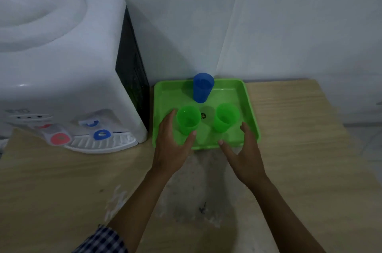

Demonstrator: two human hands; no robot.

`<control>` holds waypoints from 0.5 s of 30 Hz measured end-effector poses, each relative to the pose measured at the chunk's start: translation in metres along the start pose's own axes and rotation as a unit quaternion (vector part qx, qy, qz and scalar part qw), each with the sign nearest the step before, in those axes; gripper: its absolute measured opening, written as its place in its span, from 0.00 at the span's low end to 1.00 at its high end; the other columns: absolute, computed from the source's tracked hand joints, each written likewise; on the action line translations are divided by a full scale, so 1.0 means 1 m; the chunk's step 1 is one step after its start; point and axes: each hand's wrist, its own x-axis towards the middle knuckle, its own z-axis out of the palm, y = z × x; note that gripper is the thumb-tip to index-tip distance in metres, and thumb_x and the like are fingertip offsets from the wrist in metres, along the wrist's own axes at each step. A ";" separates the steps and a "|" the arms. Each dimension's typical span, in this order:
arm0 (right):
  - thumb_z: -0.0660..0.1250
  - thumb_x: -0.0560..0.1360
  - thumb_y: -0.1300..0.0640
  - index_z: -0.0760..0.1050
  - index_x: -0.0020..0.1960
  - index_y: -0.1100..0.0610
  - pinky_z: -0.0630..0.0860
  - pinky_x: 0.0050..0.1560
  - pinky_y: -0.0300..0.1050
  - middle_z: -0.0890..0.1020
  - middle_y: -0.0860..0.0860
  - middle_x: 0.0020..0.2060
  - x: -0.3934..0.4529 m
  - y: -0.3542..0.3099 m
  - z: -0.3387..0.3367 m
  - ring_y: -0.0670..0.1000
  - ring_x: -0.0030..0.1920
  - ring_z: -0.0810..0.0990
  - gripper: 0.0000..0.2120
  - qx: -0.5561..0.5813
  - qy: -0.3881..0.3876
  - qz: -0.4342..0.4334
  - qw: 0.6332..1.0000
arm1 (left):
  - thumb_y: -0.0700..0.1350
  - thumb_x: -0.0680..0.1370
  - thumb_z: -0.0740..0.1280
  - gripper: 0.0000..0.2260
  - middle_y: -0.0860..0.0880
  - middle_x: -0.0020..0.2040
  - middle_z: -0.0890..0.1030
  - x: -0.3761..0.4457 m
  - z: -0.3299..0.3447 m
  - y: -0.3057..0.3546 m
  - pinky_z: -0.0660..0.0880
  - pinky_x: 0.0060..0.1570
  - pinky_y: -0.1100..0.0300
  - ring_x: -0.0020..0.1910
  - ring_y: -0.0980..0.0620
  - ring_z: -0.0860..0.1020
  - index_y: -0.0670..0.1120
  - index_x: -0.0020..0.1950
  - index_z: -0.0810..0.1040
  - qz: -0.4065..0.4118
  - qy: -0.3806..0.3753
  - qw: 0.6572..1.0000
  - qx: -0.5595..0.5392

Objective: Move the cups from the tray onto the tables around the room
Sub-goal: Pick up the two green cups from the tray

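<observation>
The picture is soft and dim, so fine detail is hard to read. A small dark mark on the floor of the square bright green plastic tray (246, 95), between the two front cups, cannot be made out, and the pale translucent patch around it is unclear. The large white plastic water dispenser (62, 66) is cut off at the left and top edges; its red tap (60, 138) and blue tap (101, 134) show only as blurred discs above a white drip grille. A checked sleeve (103, 240) is cut off at the bottom edge.

The tray sits on the light wooden counter (299, 149), pushed back toward the white wall and just beside the dispenser. Three cups stand upright in it: a blue plastic cup (202, 87) at the back, a green plastic cup on the left (188, 120) and a green plastic cup on the right (226, 120) at the front.

The left hand (171, 149) is spread around the left green cup, fingers beside its left wall and thumb beside its lower right; whether they press on it cannot be told. The right hand (246, 155) is spread wide over the tray's near right corner, holding nothing, with the right green cup just beyond, between thumb and fingers, apart from both
</observation>
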 end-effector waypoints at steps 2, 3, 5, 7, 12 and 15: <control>0.75 0.73 0.46 0.57 0.81 0.57 0.61 0.70 0.39 0.65 0.53 0.78 0.021 0.005 0.007 0.49 0.77 0.64 0.44 0.015 0.022 -0.009 1.000 | 0.55 0.74 0.75 0.40 0.54 0.78 0.64 0.016 0.012 -0.005 0.67 0.73 0.48 0.76 0.57 0.64 0.55 0.80 0.58 -0.007 0.008 0.999 -0.032; 0.76 0.73 0.47 0.57 0.81 0.57 0.62 0.71 0.40 0.66 0.52 0.78 0.027 0.004 0.008 0.49 0.77 0.64 0.45 0.023 0.034 -0.015 0.999 | 0.56 0.72 0.75 0.41 0.54 0.78 0.64 0.021 0.015 -0.005 0.67 0.73 0.48 0.76 0.57 0.64 0.56 0.80 0.57 -0.007 0.008 0.999 -0.047; 0.78 0.71 0.46 0.56 0.81 0.56 0.65 0.74 0.46 0.65 0.52 0.78 0.045 0.009 0.013 0.50 0.76 0.64 0.47 0.035 0.048 -0.024 0.998 | 0.58 0.70 0.76 0.44 0.54 0.77 0.65 0.034 0.025 -0.008 0.67 0.73 0.48 0.75 0.58 0.64 0.58 0.80 0.56 -0.014 0.009 0.998 -0.065; 0.79 0.69 0.45 0.54 0.82 0.55 0.66 0.75 0.52 0.64 0.52 0.78 0.061 0.013 0.017 0.51 0.77 0.65 0.51 0.044 0.057 -0.032 0.997 | 0.57 0.68 0.79 0.46 0.53 0.76 0.67 0.043 0.034 -0.009 0.68 0.73 0.50 0.74 0.59 0.65 0.59 0.79 0.56 -0.022 0.014 0.997 -0.071; 0.80 0.65 0.43 0.55 0.81 0.56 0.63 0.76 0.39 0.66 0.51 0.76 0.088 0.025 0.032 0.45 0.76 0.64 0.54 0.064 0.043 -0.065 0.995 | 0.54 0.65 0.82 0.48 0.57 0.67 0.75 0.054 0.050 -0.015 0.70 0.70 0.56 0.69 0.60 0.71 0.58 0.78 0.59 -0.027 0.037 0.997 -0.069; 0.82 0.64 0.45 0.58 0.80 0.57 0.59 0.70 0.24 0.69 0.50 0.74 0.099 0.028 0.038 0.42 0.73 0.65 0.53 0.069 0.034 -0.080 0.994 | 0.53 0.64 0.83 0.48 0.58 0.65 0.76 0.056 0.055 -0.019 0.70 0.68 0.61 0.68 0.61 0.72 0.56 0.78 0.61 -0.024 0.052 0.995 -0.077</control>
